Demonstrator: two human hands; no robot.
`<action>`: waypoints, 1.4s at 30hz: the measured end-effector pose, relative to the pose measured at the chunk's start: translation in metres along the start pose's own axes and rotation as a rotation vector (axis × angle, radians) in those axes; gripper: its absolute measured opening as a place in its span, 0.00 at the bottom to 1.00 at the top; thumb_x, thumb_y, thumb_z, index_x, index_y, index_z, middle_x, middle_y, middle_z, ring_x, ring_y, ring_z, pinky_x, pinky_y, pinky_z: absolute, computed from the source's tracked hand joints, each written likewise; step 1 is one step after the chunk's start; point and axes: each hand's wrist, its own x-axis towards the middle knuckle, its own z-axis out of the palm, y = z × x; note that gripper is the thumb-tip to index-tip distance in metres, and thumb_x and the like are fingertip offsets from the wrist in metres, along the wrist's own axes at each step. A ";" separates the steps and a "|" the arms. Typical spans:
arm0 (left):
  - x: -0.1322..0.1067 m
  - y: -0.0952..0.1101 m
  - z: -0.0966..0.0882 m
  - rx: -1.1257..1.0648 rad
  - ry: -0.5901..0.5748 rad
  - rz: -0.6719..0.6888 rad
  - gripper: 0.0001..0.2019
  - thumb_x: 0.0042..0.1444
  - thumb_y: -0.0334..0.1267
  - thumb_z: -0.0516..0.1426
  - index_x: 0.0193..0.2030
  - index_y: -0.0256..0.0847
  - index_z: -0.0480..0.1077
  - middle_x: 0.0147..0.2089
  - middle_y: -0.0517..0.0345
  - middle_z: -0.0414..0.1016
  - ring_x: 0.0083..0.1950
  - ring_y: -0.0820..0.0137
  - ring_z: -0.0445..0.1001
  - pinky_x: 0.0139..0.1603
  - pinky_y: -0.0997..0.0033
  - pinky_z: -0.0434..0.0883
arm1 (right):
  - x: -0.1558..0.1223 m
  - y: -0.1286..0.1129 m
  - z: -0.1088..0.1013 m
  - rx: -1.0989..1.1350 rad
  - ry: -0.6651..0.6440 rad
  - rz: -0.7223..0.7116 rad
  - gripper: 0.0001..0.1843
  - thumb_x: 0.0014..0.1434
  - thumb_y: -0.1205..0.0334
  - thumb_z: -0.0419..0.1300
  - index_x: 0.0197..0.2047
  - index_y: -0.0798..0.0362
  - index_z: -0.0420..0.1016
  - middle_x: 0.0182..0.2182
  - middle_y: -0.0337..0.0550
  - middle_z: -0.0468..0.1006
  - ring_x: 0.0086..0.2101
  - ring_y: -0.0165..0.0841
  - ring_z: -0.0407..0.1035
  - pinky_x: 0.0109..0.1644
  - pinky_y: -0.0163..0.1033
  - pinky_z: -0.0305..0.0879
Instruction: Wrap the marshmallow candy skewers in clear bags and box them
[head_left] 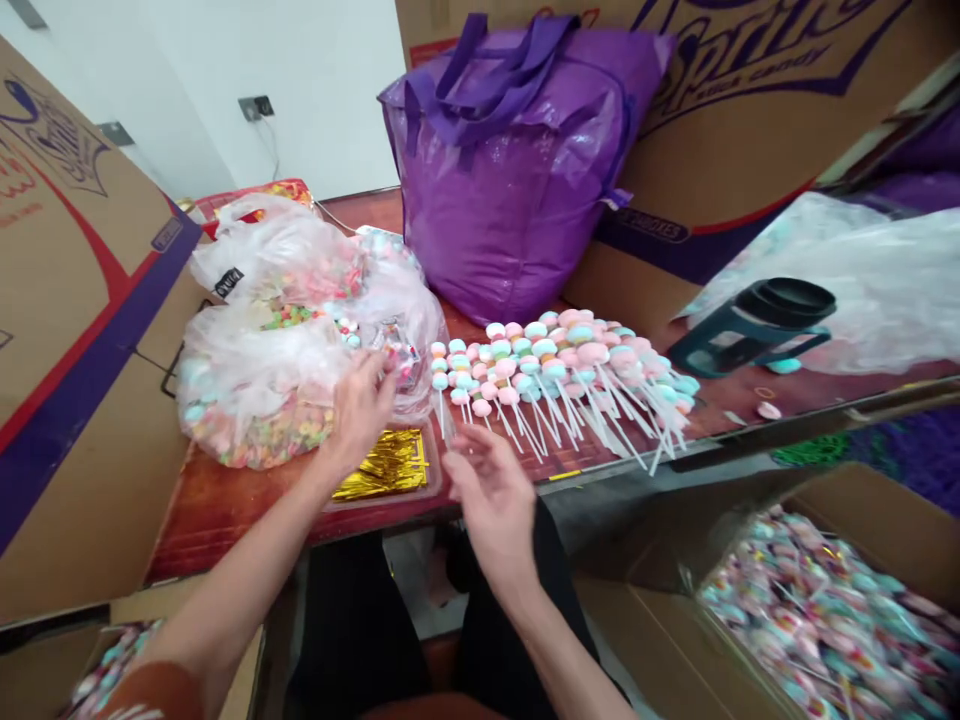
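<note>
My left hand (363, 403) reaches over the table to a small stack of printed clear wrappers (402, 350). Its fingertips are blurred against the wrappers, so I cannot tell whether they grip one. My right hand (495, 490) hovers at the table's front edge, fingers loosely curled and apart, with nothing visible in it. Just beyond it lie rows of marshmallow sticks (577, 350) in pink, blue and white, their white stems pointing toward me. Between the hands sits a clear tray (433, 482) of gold twist ties (390, 462).
Plastic bags of colourful candy (255, 400) lie at the left. Behind stands a purple bag (510, 190), with large cardboard boxes (67, 300) on both sides. A dark tumbler (750, 325) stands at the right. Below it, an open carton holds wrapped candies (825, 610).
</note>
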 end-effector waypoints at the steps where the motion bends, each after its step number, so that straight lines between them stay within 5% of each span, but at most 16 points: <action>1: -0.014 0.013 -0.005 -0.033 -0.004 0.021 0.05 0.61 0.33 0.54 0.35 0.41 0.70 0.38 0.55 0.73 0.37 0.67 0.71 0.39 0.68 0.65 | 0.004 0.002 0.015 0.058 -0.045 0.032 0.24 0.52 0.52 0.69 0.50 0.53 0.75 0.40 0.46 0.79 0.33 0.32 0.72 0.33 0.37 0.71; 6: -0.073 0.048 -0.010 -0.256 0.091 -0.093 0.06 0.62 0.31 0.54 0.35 0.41 0.70 0.40 0.54 0.71 0.39 0.69 0.71 0.39 0.70 0.67 | 0.013 0.012 0.062 0.274 -0.028 0.121 0.14 0.54 0.53 0.66 0.39 0.55 0.78 0.34 0.42 0.79 0.35 0.32 0.71 0.41 0.38 0.69; 9: -0.095 0.048 -0.006 -0.586 0.227 -0.405 0.06 0.58 0.38 0.61 0.35 0.41 0.69 0.37 0.57 0.69 0.37 0.71 0.70 0.35 0.73 0.67 | 0.010 0.015 0.062 0.275 -0.006 0.154 0.13 0.53 0.54 0.67 0.28 0.55 0.74 0.24 0.34 0.72 0.27 0.27 0.64 0.31 0.33 0.62; 12: -0.103 0.045 -0.005 -1.092 0.154 -0.750 0.15 0.52 0.47 0.66 0.36 0.39 0.71 0.33 0.60 0.71 0.32 0.74 0.69 0.30 0.77 0.67 | 0.007 0.017 0.053 0.210 -0.027 0.155 0.16 0.52 0.54 0.68 0.23 0.54 0.69 0.20 0.31 0.65 0.23 0.24 0.55 0.26 0.31 0.52; 14: -0.100 0.044 -0.006 -1.363 0.141 -0.891 0.18 0.45 0.46 0.70 0.37 0.37 0.74 0.35 0.59 0.74 0.32 0.76 0.70 0.31 0.78 0.68 | 0.005 0.019 0.049 0.163 -0.072 0.123 0.16 0.53 0.54 0.68 0.24 0.54 0.70 0.20 0.31 0.64 0.23 0.24 0.54 0.26 0.31 0.51; 16: -0.095 0.044 -0.007 -1.499 0.249 -0.960 0.20 0.37 0.41 0.74 0.36 0.37 0.76 0.37 0.59 0.76 0.34 0.77 0.72 0.34 0.79 0.70 | 0.003 0.020 0.046 0.120 -0.124 0.074 0.15 0.54 0.53 0.66 0.26 0.54 0.71 0.21 0.32 0.66 0.24 0.25 0.55 0.28 0.32 0.53; 22: -0.093 0.052 -0.005 -1.499 0.415 -0.971 0.17 0.34 0.39 0.75 0.27 0.35 0.74 0.23 0.67 0.69 0.23 0.82 0.63 0.24 0.82 0.64 | -0.002 0.023 0.046 -0.029 -0.121 0.012 0.23 0.61 0.49 0.60 0.22 0.51 0.59 0.18 0.30 0.56 0.22 0.25 0.50 0.25 0.33 0.48; 26: -0.097 0.048 -0.009 -1.491 0.375 -0.955 0.17 0.40 0.44 0.73 0.29 0.36 0.74 0.28 0.63 0.72 0.25 0.80 0.67 0.26 0.80 0.67 | -0.002 0.020 0.040 -0.135 -0.154 -0.024 0.24 0.64 0.46 0.56 0.22 0.51 0.59 0.18 0.31 0.56 0.22 0.25 0.50 0.25 0.33 0.49; 31: -0.091 0.038 -0.016 -1.472 0.424 -1.009 0.19 0.33 0.38 0.75 0.30 0.35 0.74 0.29 0.63 0.73 0.25 0.83 0.64 0.27 0.82 0.66 | 0.001 0.018 0.032 -0.265 -0.237 -0.104 0.25 0.65 0.47 0.55 0.21 0.52 0.59 0.18 0.32 0.58 0.23 0.26 0.53 0.27 0.34 0.51; 38: -0.082 0.038 -0.010 -1.417 0.456 -0.914 0.17 0.39 0.43 0.74 0.31 0.36 0.76 0.33 0.61 0.73 0.28 0.81 0.66 0.26 0.82 0.66 | 0.016 0.020 0.030 -0.231 -0.208 0.092 0.26 0.63 0.41 0.54 0.22 0.51 0.62 0.16 0.33 0.60 0.19 0.26 0.54 0.21 0.34 0.49; 42: -0.076 0.035 -0.006 -1.369 0.431 -0.897 0.16 0.38 0.42 0.74 0.29 0.35 0.76 0.29 0.63 0.71 0.25 0.83 0.63 0.24 0.83 0.63 | 0.028 0.018 0.025 -0.436 -0.203 -0.121 0.24 0.66 0.47 0.53 0.22 0.51 0.61 0.17 0.33 0.61 0.22 0.27 0.56 0.27 0.34 0.53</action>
